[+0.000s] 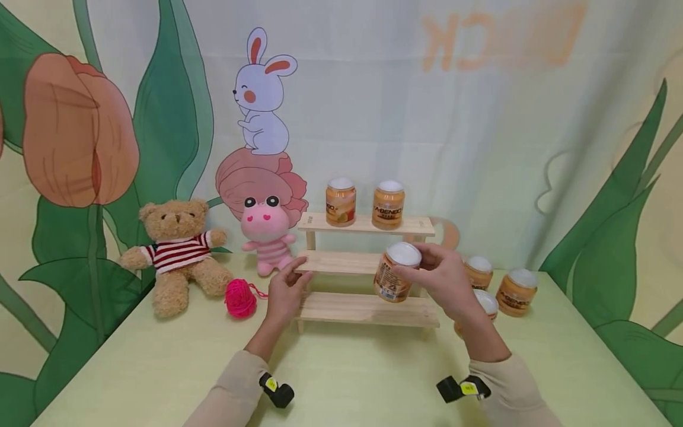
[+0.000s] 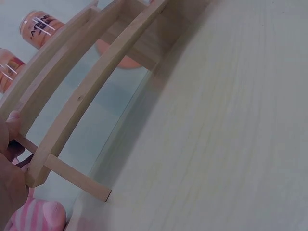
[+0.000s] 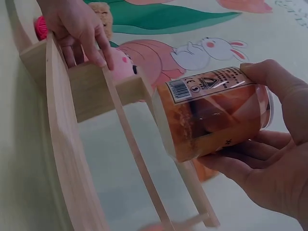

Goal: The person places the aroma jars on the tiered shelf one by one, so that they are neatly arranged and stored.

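Observation:
My right hand [image 1: 445, 281] grips an orange-labelled jar [image 1: 393, 279] with a white lid, thumb on one side and fingers on the other. The jar is tilted in front of the middle tier of a wooden three-tier shelf [image 1: 368, 311]; its barcode label shows in the right wrist view. With my left hand [image 1: 285, 290] I hold the left end of the middle board [image 3: 130, 130], fingertips over its edge. Two similar jars, a left jar [image 1: 340, 203] and a right jar [image 1: 389, 206], stand apart on the top tier.
Several more jars [image 1: 516, 292] stand on the table right of the shelf, partly behind my right hand. To the left are a teddy bear [image 1: 178, 255], a pink plush toy [image 1: 267, 234] and a pink yarn ball [image 1: 241, 299]. A printed curtain [image 1: 491, 130] hangs behind.

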Demonstrator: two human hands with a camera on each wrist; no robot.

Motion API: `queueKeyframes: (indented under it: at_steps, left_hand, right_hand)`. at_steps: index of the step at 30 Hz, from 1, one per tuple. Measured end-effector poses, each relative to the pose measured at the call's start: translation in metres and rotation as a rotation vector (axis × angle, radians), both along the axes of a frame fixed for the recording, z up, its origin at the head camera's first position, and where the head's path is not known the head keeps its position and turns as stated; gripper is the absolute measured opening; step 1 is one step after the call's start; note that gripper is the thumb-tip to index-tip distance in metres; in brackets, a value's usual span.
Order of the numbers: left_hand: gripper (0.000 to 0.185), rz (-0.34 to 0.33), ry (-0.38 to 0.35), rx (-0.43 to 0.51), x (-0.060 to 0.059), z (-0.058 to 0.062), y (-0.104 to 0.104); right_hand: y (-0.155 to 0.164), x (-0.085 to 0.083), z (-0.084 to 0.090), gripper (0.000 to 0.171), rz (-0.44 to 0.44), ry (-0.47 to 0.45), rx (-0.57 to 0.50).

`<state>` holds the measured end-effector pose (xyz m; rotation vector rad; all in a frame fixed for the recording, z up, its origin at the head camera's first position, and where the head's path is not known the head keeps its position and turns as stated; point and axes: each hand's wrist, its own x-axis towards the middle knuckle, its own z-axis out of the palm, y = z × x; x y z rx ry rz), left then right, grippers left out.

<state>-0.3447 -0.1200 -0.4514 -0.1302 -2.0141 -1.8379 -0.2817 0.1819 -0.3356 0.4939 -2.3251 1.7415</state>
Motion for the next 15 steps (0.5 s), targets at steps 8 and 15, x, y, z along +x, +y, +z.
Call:
queueKeyframes:
  at_steps: [8, 15]
  left_hand:
    - [0.034, -0.004, 0.033, -0.008, -0.002, 0.001, 0.000]
    - [0.035, -0.009, 0.002, 0.011, -0.001, 0.000, -0.001]
  right_hand:
    - [-0.042, -0.027, 0.003, 0.050, 0.058, 0.025, -0.042]
    - [-0.074, -0.045, 0.002, 0.051, 0.064, 0.034, 0.028]
